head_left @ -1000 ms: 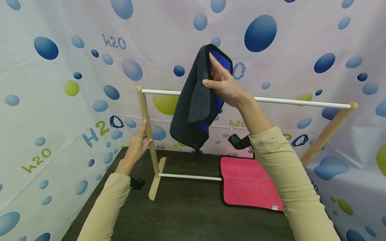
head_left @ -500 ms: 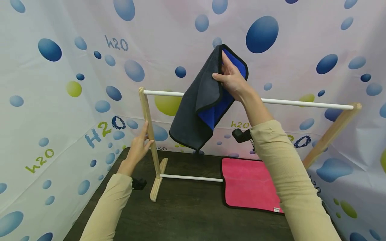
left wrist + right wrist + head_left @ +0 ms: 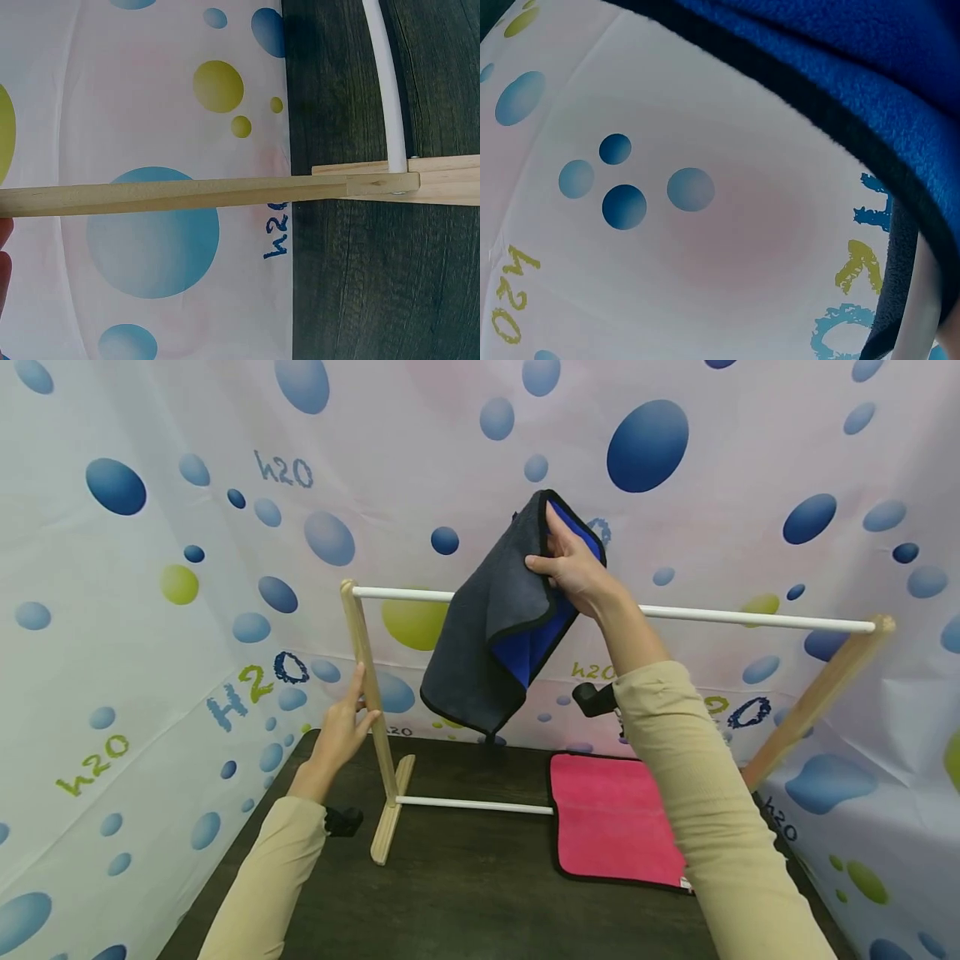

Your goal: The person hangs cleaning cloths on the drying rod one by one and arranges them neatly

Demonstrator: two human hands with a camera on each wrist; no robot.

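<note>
Two cloths: one grey-and-blue cloth (image 3: 468,647), near centre towards 12 o'clock, gripped by the right hand (image 3: 573,570) at 2; one pink cloth (image 3: 611,822), flat on the tabletop (image 3: 450,893) at 5, its right part hidden by a sleeve (image 3: 716,802). One rack (image 3: 362,639): two white rails (image 3: 472,805), the upper partly covered; left post (image 3: 382,752) held by the left hand (image 3: 339,732) at 8.

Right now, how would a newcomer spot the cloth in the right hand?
In the head view, find the wooden rack, then its white top rod. A two-tone cloth gripped by the right hand hides part of that rod. It shows dark grey and bright blue faces, unlike the pink cloth lower down.
</note>
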